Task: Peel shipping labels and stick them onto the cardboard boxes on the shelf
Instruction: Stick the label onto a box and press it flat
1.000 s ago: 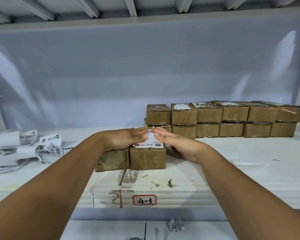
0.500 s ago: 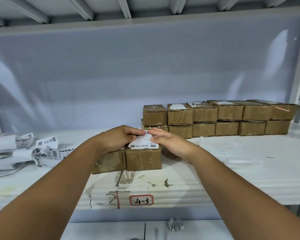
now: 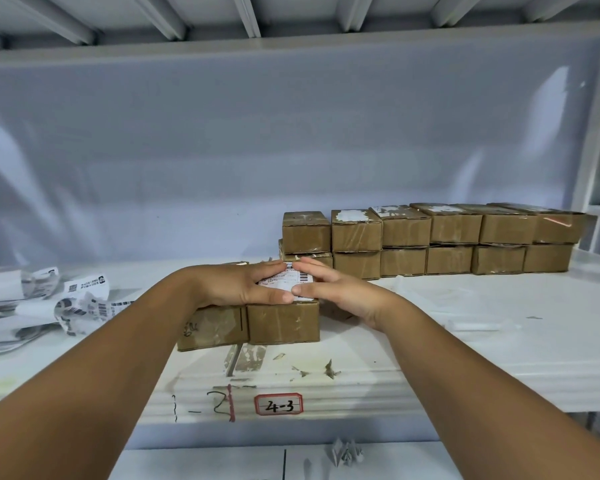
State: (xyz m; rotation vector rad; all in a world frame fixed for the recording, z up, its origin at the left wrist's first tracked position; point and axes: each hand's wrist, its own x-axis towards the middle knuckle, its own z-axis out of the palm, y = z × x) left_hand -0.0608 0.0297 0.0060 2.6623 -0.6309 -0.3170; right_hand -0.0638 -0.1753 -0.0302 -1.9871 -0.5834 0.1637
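A white shipping label (image 3: 288,280) lies on top of a small cardboard box (image 3: 283,322) near the front edge of the white shelf (image 3: 465,341). My left hand (image 3: 236,284) lies flat over the label's left part, fingers straight, thumb along the box's front top edge. My right hand (image 3: 340,289) presses the label's right part with straight fingers and thumb. A second box (image 3: 212,327) sits directly left of it, under my left wrist. A two-high row of more cardboard boxes (image 3: 447,240) stands at the back right.
A pile of crumpled label sheets and backing paper (image 3: 49,303) lies on the shelf at the left. A red-bordered tag reading 4-3 (image 3: 278,404) is on the shelf's front rail. Paper scraps (image 3: 329,368) dot the shelf front. A white upright post (image 3: 596,168) stands at the right.
Both hands have lowered the label onto the box top and now lie flatter over it, thumbs meeting at its front edge. The view has shifted slightly.
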